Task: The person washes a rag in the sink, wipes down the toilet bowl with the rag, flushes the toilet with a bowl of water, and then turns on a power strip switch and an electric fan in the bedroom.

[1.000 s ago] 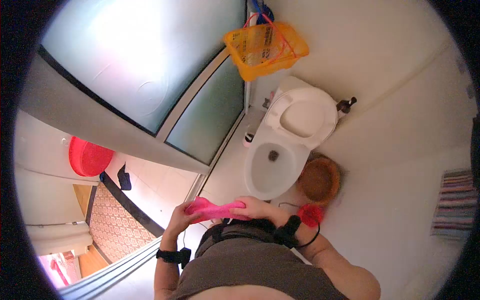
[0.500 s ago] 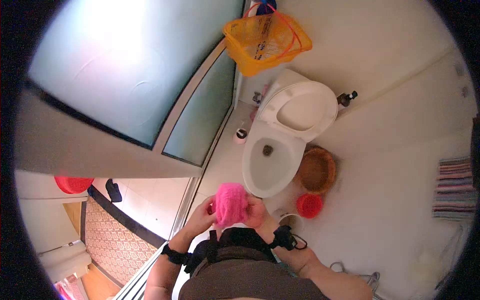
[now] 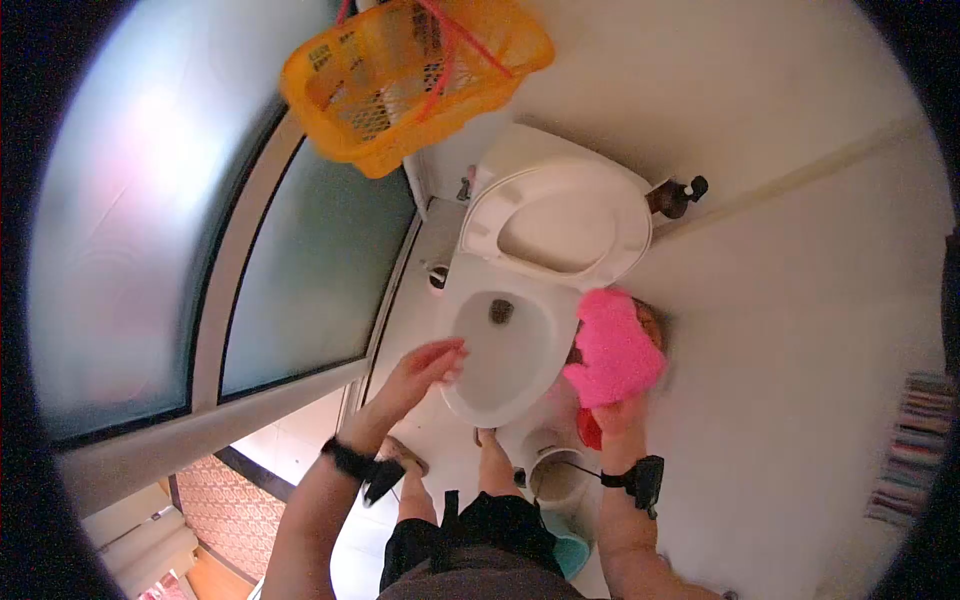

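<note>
A pink fluffy cloth (image 3: pixel 617 350) covers the fingers of my right hand (image 3: pixel 622 415), to the right of the toilet bowl. The fingers are hidden, so how they grip the cloth does not show. My left hand (image 3: pixel 428 370) is held over the left side of the toilet (image 3: pixel 452 400), empty, with its fingers stretched out and somewhat blurred. The toilet seat and lid (image 3: pixel 480 215) are raised. Behind the pink cloth, a brown basket (image 3: pixel 652 325) shows only at its edge. A red container (image 3: pixel 588 430) is partly hidden by my right wrist.
An orange basket (image 3: pixel 350 150) with a red cord hangs at upper left beside the frosted glass door (image 3: pixel 300 270). A dark pump bottle (image 3: pixel 672 198) stands right of the toilet. A pale bucket (image 3: pixel 558 480) and a teal basin (image 3: pixel 570 555) sit near my legs. A striped mat (image 3: pixel 908 450) is at far right.
The pink cloth has gone from between both hands to my right hand alone, out to the right and opened wider. My left hand has let go. The view has moved closer to the toilet.
</note>
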Demonstrator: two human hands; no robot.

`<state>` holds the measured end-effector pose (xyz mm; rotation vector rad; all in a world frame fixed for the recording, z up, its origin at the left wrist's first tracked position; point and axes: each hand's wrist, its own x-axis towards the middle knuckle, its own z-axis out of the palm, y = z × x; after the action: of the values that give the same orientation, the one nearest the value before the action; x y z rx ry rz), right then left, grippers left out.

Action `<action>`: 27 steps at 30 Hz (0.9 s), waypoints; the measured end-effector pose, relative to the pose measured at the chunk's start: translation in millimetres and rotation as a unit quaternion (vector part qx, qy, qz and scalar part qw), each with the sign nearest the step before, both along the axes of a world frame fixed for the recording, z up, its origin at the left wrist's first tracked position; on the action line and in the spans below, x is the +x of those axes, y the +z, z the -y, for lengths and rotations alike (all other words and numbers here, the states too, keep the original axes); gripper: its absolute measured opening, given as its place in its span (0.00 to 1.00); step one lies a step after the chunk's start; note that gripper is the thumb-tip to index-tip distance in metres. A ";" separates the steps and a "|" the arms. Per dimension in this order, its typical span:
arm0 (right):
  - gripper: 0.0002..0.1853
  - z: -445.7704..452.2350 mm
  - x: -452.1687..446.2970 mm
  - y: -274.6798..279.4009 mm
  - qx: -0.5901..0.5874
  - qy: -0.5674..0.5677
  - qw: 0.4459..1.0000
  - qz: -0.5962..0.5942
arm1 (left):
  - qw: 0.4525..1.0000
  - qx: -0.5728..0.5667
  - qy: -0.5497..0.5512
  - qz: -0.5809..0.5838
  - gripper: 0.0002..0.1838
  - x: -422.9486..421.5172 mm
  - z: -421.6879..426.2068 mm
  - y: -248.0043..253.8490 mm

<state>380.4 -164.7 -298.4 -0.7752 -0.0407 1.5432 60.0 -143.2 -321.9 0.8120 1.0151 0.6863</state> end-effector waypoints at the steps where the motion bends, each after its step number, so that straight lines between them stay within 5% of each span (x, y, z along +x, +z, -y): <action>1: 0.26 -6.3 18.7 1.5 0.049 0.047 0.991 0.115 | 0.999 0.019 -0.003 0.038 0.26 27.7 -32.6 -1.6; 3: 0.25 -19.1 51.0 4.9 0.098 0.087 0.965 0.229 | 0.996 -0.021 0.008 0.089 0.31 83.2 -95.3 -10.8; 4: 0.24 -20.6 63.3 10.6 0.102 0.100 0.875 0.462 | 0.990 -0.035 0.012 0.133 0.36 106.3 -120.3 -12.3; 6: 0.23 -30.2 80.4 22.8 0.099 0.104 0.730 0.668 | 0.983 -0.047 0.016 0.179 0.41 150.4 -164.7 -21.0; 8: 0.24 -42.6 88.9 40.7 0.081 0.109 0.775 0.618 | 0.952 -0.113 0.100 0.268 0.53 186.9 -197.3 -29.8; 12: 0.25 -69.8 108.4 62.6 0.050 0.117 0.837 0.533 | 0.891 -0.147 0.189 0.387 0.60 225.8 -230.3 -14.0; 18: 0.22 -97.0 116.4 42.6 0.097 0.106 0.686 0.713 | 0.905 -0.095 0.208 0.358 0.41 228.0 -193.5 -9.5; 19: 0.24 -101.5 130.7 10.2 0.039 0.121 0.878 0.461 | 0.914 -0.088 0.222 0.328 0.37 226.0 -176.1 -5.7; 21: 0.25 -102.1 124.8 -1.5 -0.032 0.130 0.978 0.158 | 0.931 -0.077 0.208 0.290 0.31 211.0 -122.7 -28.5; 22: 0.28 -99.1 103.2 17.1 0.100 0.262 0.898 0.340 | 0.940 -0.071 0.178 0.284 0.30 195.7 -91.6 -52.3; 23: 0.30 -96.5 81.3 26.2 0.228 0.374 0.750 0.496 | 0.946 -0.115 0.186 0.240 0.31 185.2 -64.7 -45.0; 25: 0.35 -95.5 43.7 4.8 0.371 0.487 0.503 0.610 | 0.956 -0.199 0.155 0.152 0.36 157.5 -4.9 -60.5; 27: 0.36 -59.1 18.0 -34.0 0.374 0.545 0.457 0.595 | 0.956 -0.242 0.125 0.110 0.41 140.8 41.0 -77.1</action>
<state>398.4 -105.6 -332.4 -0.9403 -2.5526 1.3906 200.8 -184.2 -399.0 0.1757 1.0316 0.6845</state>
